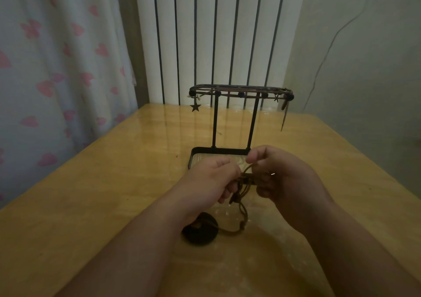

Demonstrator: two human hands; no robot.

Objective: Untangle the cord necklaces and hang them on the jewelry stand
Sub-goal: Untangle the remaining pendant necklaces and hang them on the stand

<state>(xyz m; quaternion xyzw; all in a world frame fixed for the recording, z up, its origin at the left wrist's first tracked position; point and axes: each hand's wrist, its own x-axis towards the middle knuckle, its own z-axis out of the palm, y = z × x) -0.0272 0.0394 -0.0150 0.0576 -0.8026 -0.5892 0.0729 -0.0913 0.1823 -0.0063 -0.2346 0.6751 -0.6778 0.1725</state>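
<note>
While pinching the tangled cord [245, 179] between left hand [211, 180] and right hand [280, 175], low over the base of the stand [215, 123], risks cinching the knot by pulling hard. Could also drag the pendant [200, 230] across the table [114, 182]. Close behind: 2 posts, easily knocked; 1 star charm [195, 107] already hung.

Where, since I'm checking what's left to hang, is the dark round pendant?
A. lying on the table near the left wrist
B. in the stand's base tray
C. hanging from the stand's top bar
A: the pendant lies on the table, its cord rising to the left hand and right hand.
</note>
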